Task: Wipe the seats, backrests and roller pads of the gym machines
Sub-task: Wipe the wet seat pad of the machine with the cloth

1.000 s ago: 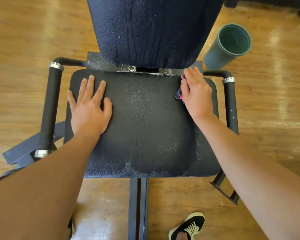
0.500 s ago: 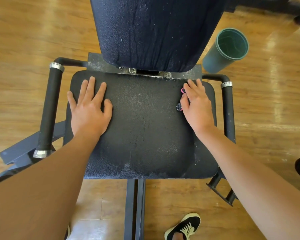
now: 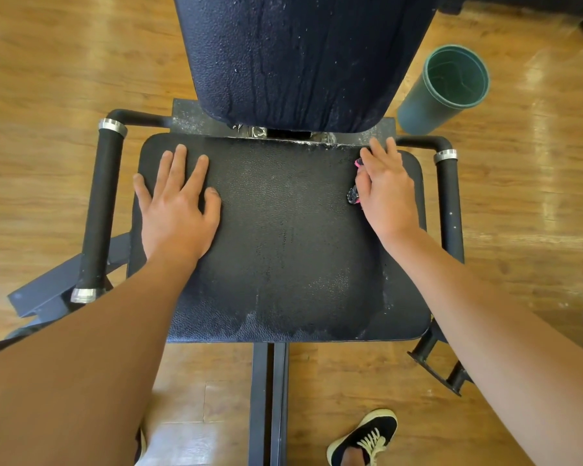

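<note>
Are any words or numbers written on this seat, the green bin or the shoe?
None readable: seat, backrest, green bin and shoe show no words or numbers. The cloth under the right hand is mostly hidden.

Under my left hand [image 3: 177, 210] the seat [image 3: 283, 250] looks matt, pebbled black vinyl, damp-streaked like the backrest [image 3: 300, 55], with bright metal collars [image 3: 112, 126] and a glossy wood floor [image 3: 48, 79].
</note>
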The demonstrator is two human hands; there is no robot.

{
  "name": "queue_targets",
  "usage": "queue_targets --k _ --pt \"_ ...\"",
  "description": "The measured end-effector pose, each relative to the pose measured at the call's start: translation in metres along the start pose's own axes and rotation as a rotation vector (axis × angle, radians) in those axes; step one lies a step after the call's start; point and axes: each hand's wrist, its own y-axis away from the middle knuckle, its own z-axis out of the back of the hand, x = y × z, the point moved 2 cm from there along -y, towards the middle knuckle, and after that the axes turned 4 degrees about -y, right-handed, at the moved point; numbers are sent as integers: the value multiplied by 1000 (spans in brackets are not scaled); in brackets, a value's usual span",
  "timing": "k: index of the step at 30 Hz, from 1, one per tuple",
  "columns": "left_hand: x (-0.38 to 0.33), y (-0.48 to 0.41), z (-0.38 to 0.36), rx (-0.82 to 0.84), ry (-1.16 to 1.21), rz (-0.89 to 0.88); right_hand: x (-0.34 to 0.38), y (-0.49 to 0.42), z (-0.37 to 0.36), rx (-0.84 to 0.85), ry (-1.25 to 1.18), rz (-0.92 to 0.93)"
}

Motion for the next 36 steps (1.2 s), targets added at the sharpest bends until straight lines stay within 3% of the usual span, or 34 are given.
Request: queue_targets --k 10,17,27,36 --pt "2 -2 -3 -18 3 -9 -1 18 5 59 18 108" --pt "1 -2 -2 -10 9 0 -2 -7 2 30 22 8" --pt "1 -2 -1 21 -12 10 1 49 6 55 -25 37" --pt "0 -2 0 36 -18 11 2 1 6 8 -25 7"
